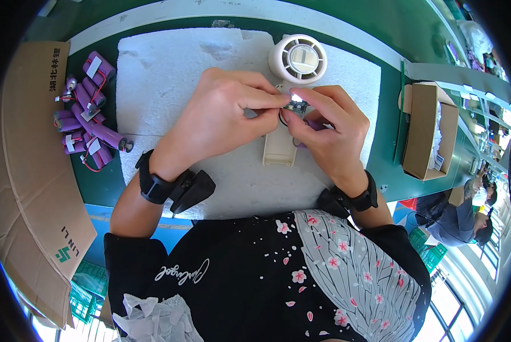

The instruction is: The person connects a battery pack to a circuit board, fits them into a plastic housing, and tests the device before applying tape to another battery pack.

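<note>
Both hands meet over a small handheld fan [298,60], whose round white grille lies at the far side of a white foam sheet. Below the grille extends its cream handle shell [279,151], with its hollow inside showing. My left hand [218,108] is closed, its fingertips pinched at the left edge of a small circuit board [296,106]. A bright light shines on the board. My right hand [336,125] grips the board's right side between thumb and forefinger. A purple battery cell [317,124] shows partly under the right fingers; whether they hold it is hidden.
Several purple battery cells [90,111] with wires lie left of the foam sheet [158,74]. A large cardboard sheet [27,159] stands at the left edge. An open cardboard box [421,131] sits at the right. Another person [455,219] is farther right.
</note>
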The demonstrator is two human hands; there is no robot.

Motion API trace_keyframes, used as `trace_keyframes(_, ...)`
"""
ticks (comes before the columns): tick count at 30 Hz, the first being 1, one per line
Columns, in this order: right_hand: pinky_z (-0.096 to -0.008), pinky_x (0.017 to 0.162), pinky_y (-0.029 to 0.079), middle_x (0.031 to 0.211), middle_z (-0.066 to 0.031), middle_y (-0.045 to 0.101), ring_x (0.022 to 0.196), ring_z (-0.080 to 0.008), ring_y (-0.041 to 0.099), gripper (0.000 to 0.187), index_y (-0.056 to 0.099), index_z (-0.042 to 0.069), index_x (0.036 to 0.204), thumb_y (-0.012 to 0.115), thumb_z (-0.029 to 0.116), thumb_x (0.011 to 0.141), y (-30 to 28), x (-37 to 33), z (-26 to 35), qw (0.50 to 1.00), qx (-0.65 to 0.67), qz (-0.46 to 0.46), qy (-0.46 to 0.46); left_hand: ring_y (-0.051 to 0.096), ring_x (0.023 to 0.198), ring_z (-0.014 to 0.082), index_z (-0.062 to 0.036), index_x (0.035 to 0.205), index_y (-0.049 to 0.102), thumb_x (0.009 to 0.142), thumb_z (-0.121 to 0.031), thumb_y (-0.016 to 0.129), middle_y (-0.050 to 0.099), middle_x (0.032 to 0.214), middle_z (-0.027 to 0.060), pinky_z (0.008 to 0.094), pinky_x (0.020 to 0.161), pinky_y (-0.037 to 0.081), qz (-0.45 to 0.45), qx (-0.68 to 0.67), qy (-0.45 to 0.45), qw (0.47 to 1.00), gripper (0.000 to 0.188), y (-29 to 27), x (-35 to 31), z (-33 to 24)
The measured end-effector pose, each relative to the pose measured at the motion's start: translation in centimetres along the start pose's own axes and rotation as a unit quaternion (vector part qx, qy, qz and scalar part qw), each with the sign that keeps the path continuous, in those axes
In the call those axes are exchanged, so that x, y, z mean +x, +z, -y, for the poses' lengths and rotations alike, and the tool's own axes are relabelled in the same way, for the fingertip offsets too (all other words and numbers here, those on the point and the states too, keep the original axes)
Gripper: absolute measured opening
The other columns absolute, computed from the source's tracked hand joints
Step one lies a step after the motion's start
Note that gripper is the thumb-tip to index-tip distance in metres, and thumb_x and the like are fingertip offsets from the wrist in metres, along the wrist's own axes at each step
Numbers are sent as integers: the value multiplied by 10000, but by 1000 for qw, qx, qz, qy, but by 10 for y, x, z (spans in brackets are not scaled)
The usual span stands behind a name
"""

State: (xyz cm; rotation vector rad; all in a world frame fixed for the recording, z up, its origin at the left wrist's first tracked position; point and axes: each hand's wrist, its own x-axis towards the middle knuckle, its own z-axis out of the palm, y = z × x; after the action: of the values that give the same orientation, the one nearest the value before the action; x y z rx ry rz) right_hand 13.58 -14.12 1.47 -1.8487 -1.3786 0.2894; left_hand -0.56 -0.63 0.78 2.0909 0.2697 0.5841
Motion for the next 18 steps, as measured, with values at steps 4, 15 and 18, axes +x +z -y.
trace_keyframes(4,-188,494,484,918,-65,637,576,-82,620,323,699,33,997,790,36,687,-1,0,0,1000,10,3,-4,671,684,173,-20,920,726,715,44,675,694,839,102,240,600,520,4,-13,-14,1000,221,0,0,0)
trace_keyframes(15,-207,509,474,929,-75,616,601,-94,611,226,673,4,991,732,12,774,-5,-3,4,994,71,39,71,541,802,106,-51,1069,553,730,112,656,506,1016,40,229,699,480,66,-132,-135,980,390,6,-1,-6)
trace_keyframes(18,-209,510,468,923,-72,611,596,-95,603,214,675,7,986,725,9,778,-5,-3,0,996,59,41,50,544,796,102,-48,1064,554,738,105,657,522,993,39,229,698,479,72,-147,-142,976,375,5,-1,-5)
